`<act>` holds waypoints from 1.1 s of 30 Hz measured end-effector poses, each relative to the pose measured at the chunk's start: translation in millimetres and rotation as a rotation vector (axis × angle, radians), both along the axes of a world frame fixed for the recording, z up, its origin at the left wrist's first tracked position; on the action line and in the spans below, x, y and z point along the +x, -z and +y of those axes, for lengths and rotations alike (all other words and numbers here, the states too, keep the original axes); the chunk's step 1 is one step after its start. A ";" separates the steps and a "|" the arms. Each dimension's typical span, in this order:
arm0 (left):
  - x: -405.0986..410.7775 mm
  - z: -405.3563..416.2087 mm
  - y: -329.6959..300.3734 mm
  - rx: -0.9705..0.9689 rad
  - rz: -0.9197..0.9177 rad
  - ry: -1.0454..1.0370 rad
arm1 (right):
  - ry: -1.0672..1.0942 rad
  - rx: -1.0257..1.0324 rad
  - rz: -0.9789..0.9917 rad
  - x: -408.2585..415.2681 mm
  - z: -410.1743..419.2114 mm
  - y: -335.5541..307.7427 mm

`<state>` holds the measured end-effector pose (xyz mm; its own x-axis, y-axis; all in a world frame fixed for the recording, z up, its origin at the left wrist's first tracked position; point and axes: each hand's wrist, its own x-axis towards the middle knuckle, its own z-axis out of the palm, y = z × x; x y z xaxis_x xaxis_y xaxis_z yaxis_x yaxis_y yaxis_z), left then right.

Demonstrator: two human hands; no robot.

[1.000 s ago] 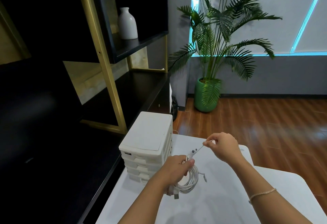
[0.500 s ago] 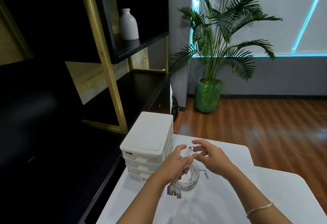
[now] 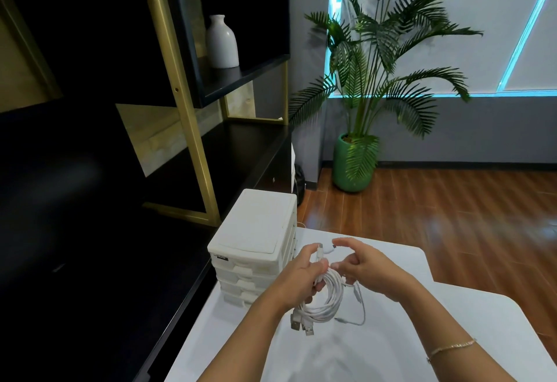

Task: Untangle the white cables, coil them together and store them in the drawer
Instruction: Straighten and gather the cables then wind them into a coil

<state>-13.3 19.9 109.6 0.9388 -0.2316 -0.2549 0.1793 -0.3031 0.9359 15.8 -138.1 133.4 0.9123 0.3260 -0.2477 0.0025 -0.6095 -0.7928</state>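
The right hand [image 3: 366, 268] has come back in from its outstretched pull of a second ago and now sits close beside the left hand [image 3: 301, 276], just above the worktop [image 3: 452, 321]. The loose tail, which was drawn taut up and to the right, is slack again: its connector end [image 3: 324, 250] arcs between the two hands, and the right fingers [image 3: 342, 243] curl toward it, seemingly pinching or about to pinch the tip, though the blur makes contact hard to confirm. The left fingers [image 3: 318, 283] are wrapped round the white cables [image 3: 327, 306], holding the coil by its upper side while the loops and USB plugs [image 3: 301, 324] hang down toward the worktop. A thin strand [image 3: 360, 306] trails out to the right of the coil.

Judging by this, the untangling is largely done and the last free end is being wound onto the bundle. The drawer unit [image 3: 256, 249] stands just left of the hands, all its drawers closed, so storing is yet to come.
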 end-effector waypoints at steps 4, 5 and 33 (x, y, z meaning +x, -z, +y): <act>0.7 -1.2 0.7 0.034 0.017 -0.053 | 0.036 0.006 -0.039 -0.4 -5.9 -2.5; 1.0 -1.9 2.0 0.062 0.019 -0.076 | 0.042 -0.019 -0.073 -0.3 -7.4 -4.4; -12.9 -6.5 -12.0 0.393 -0.131 0.126 | -0.048 -0.007 -0.005 4.5 -1.9 -9.4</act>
